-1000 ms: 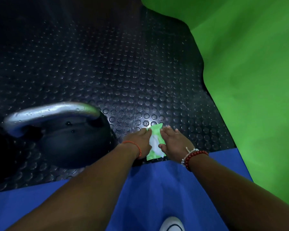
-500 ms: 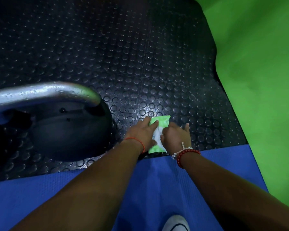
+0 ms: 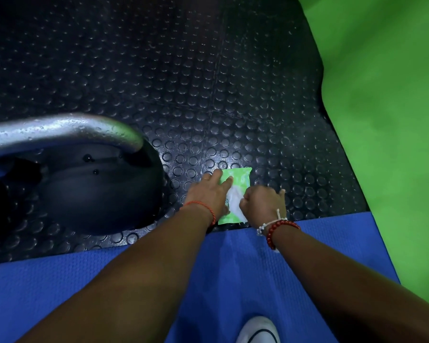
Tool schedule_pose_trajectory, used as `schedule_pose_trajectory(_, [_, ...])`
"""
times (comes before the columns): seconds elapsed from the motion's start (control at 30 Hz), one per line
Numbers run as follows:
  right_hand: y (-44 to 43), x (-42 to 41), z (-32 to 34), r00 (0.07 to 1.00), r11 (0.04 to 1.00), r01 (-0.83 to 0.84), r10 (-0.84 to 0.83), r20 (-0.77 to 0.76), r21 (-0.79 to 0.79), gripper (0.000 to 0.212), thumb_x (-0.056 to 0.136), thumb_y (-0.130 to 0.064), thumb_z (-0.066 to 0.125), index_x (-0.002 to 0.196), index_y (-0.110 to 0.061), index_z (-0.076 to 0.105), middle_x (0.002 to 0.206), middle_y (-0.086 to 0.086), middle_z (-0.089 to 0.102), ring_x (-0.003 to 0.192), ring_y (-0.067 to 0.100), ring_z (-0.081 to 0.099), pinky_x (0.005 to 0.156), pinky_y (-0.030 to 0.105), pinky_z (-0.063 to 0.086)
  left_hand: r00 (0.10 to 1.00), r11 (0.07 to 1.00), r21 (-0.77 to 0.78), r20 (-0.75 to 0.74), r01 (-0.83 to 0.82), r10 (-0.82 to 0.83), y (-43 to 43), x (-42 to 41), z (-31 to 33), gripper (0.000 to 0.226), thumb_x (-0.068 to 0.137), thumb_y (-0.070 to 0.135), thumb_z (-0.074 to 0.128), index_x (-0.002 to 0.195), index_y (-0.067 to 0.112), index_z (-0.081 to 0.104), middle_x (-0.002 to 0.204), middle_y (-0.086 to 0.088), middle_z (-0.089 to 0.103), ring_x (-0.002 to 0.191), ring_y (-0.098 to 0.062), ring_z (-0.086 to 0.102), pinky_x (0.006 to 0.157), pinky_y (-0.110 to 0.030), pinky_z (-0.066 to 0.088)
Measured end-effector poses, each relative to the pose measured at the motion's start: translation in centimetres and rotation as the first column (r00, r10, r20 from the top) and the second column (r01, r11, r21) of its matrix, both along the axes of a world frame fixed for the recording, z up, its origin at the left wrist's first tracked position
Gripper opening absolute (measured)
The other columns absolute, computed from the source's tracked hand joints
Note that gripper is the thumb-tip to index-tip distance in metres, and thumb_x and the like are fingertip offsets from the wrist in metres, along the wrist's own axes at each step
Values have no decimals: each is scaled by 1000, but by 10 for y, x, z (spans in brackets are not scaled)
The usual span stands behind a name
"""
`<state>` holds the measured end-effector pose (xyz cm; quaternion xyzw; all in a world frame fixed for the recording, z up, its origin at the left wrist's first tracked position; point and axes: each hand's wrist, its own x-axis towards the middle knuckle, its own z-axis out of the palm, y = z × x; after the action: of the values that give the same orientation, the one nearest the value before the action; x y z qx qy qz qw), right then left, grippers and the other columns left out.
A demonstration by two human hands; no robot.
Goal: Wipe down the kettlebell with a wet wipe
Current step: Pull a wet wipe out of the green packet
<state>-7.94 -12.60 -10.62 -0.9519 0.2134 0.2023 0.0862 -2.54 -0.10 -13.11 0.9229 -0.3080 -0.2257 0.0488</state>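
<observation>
On the studded floor [image 3: 208,95] just right of the kettlebell [image 3: 97,189], my left hand [image 3: 209,194] pressed the green packet [image 3: 240,175] flat, fingers straight; my right hand [image 3: 261,204] pinched the wet wipe [image 3: 234,203] partly out. Next, I judged: pull it free, then wipe.

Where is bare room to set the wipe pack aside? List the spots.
Widest: the studded black floor beyond the wipe pack, between the kettlebell and the green surface. Also the blue mat on the near side of the kettlebell. Crowded: at the mat edge, where the left hand presses the pack and the right hand pinches the wet wipe.
</observation>
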Motion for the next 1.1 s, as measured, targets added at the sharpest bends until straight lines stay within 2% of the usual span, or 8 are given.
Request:
schedule_pose_trajectory(0.33, [-13, -20, 17, 1000, 997, 10, -11, 9, 79, 20, 83, -24, 51, 65, -18, 56, 70, -1, 62, 72, 21, 55, 110, 49, 27, 1000, 999, 47, -5, -17, 17, -5, -2, -1, 82, 83, 45, 63, 148, 26, 17, 144, -4, 22, 131, -26, 29, 100, -48, 39])
schedule_pose_trajectory(0.4, [-20, -24, 18, 998, 987, 46, -52, 35, 156, 22, 80, -22, 54, 59, -17, 52, 62, -2, 59, 65, 20, 55, 102, 45, 37, 1000, 999, 44, -9, -17, 17, -4, -2, 0, 81, 83, 44, 63, 148, 27, 17, 145, -4, 21, 132, -26, 29, 101, -49, 38])
schedule_pose_trajectory(0.47, [-25, -27, 20, 989, 956, 112, -135, 68, 270, 23, 77, -19, 59, 56, -17, 49, 59, -1, 59, 61, 19, 57, 83, 39, 52, 1000, 999, 38, -13, -15, 16, -3, -1, -1, 81, 83, 45, 62, 149, 28, 16, 147, -4, 21, 133, -27, 28, 102, -49, 38])
schedule_pose_trajectory(0.57, [-25, -26, 24, 956, 896, 221, -276, 95, 386, 23, 76, -13, 65, 59, -18, 50, 57, -3, 57, 54, 12, 52, 59, 28, 49, 1000, 1000, 21, -12, -4, 4, 0, -3, -3, 82, 85, 45, 60, 149, 28, 11, 150, -3, 17, 135, -29, 25, 103, -50, 37])
schedule_pose_trajectory(0.7, [-18, -15, 26, 918, 824, 261, -373, 135, 502, 13, 77, -6, 69, 76, -15, 59, 65, 0, 59, 58, 14, 56, 62, 32, 52, 1000, 998, -60, -29, -10, 8, 12, -10, -3, 82, 87, 40, 55, 150, 24, 6, 156, -2, 9, 138, -30, 21, 105, -47, 34])
schedule_pose_trajectory(0.83, [-7, -3, 29, 889, 762, 263, -430, 158, 591, 24, 80, -4, 68, 100, -18, 68, 74, 4, 64, 61, 17, 61, 59, 29, 54, 997, 979, -188, -9, -83, 83, 39, -25, 17, 74, 87, 37, 57, 149, 16, 20, 155, -4, 17, 133, -28, 31, 107, -39, 36])
schedule_pose_trajectory(0.97, [4, 6, 36, 850, 702, 285, -499, 165, 653, 10, 81, -5, 68, 87, -13, 71, 67, 4, 65, 54, 14, 54, 49, 25, 48, 971, 918, -390, 181, -73, 155, 83, -47, 49, 57, 81, 33, 61, 133, 16, 48, 138, -5, 46, 112, -27, 51, 85, -37, 51])
schedule_pose_trajectory(1.1, [20, 18, 47, 836, 650, 272, -525, 161, 709, 6, 81, -10, 70, 76, -12, 69, 56, 0, 58, 44, 11, 45, 44, 21, 38, 890, 886, -450, 350, -115, 293, 138, -56, 72, 54, 80, 36, 59, 131, 18, 55, 135, -2, 48, 111, -23, 48, 88, -35, 39])
